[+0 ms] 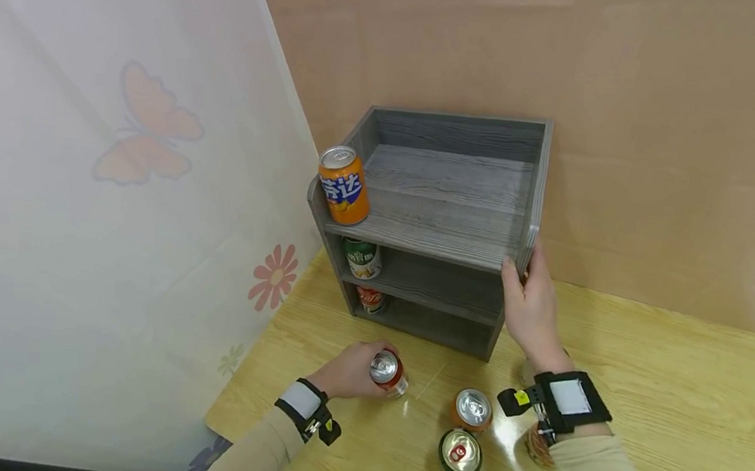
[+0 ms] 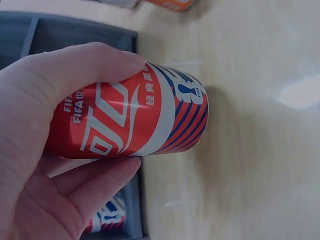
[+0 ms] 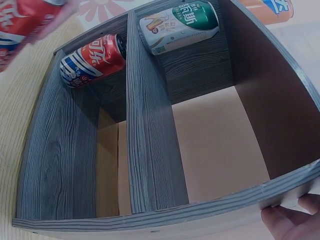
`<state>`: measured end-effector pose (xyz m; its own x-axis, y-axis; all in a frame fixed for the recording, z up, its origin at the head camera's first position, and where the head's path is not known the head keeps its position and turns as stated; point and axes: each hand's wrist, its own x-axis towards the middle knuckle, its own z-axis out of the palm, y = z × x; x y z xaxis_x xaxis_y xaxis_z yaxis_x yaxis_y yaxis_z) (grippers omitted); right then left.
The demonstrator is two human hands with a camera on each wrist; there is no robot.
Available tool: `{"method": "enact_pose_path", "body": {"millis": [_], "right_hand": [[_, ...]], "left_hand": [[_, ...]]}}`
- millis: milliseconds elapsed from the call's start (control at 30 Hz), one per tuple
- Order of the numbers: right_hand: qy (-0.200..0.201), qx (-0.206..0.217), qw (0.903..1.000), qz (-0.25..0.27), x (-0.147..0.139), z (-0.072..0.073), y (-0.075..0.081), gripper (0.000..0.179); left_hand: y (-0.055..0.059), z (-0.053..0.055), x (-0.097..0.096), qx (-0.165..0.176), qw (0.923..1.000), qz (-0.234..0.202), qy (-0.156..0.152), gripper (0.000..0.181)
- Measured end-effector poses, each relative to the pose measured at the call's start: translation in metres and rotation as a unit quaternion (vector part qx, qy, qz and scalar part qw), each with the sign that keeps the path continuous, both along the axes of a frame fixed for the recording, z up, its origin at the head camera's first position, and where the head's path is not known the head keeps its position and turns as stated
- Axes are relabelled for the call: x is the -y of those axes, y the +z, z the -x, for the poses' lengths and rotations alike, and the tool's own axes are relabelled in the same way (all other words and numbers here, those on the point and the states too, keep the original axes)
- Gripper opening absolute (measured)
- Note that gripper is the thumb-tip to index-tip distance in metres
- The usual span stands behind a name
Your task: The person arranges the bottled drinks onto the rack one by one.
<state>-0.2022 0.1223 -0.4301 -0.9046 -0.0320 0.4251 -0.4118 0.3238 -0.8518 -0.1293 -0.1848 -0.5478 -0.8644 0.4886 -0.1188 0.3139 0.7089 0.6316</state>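
My left hand (image 1: 353, 371) grips a red cola can (image 2: 117, 115) around its side, thumb on one side and fingers on the other. It holds the can just in front of the grey wooden shelf (image 1: 442, 247). At the shelf's right side panel, my right hand (image 1: 531, 311) grips the upright edge, thumb at the front and fingertips (image 3: 280, 220) on the outer face. An orange soda can (image 1: 344, 189) stands on the top level at the left. Below it sit a green and white can (image 3: 182, 27) on the middle level and another red cola can (image 3: 95, 60) on the bottom level.
On the wooden table (image 1: 667, 393) between my arms stand an orange can (image 1: 473, 409) and a dark green-rimmed can (image 1: 460, 455). Another can (image 1: 538, 446) is partly hidden by my right wrist. A patterned white wall (image 1: 137, 255) borders the left, a brown backdrop (image 1: 672, 168) the rear.
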Motion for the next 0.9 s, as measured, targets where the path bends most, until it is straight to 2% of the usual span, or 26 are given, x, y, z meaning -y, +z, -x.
{"method": "enact_pose_path", "body": {"millis": [267,500,667,900], "right_hand": [[-0.004,0.0,1.0,0.0,0.0,0.001,0.0,0.057],[-0.005,0.002,1.0,0.0,0.001,0.0,0.001,0.057],[-0.009,0.002,0.9999,-0.005,0.001,0.001,0.001,0.057],[-0.007,0.0,1.0,-0.004,0.002,0.001,0.001,0.057]], "left_hand": [[0.006,0.02,0.008,-0.032,0.9984,-0.028,0.036,0.065],[0.012,0.027,0.008,-0.02,0.9968,-0.03,0.071,0.069],[0.014,0.032,0.004,-0.031,0.9965,-0.029,0.072,0.073],[0.009,0.04,-0.003,-0.077,0.9959,-0.016,0.045,0.075]]}}
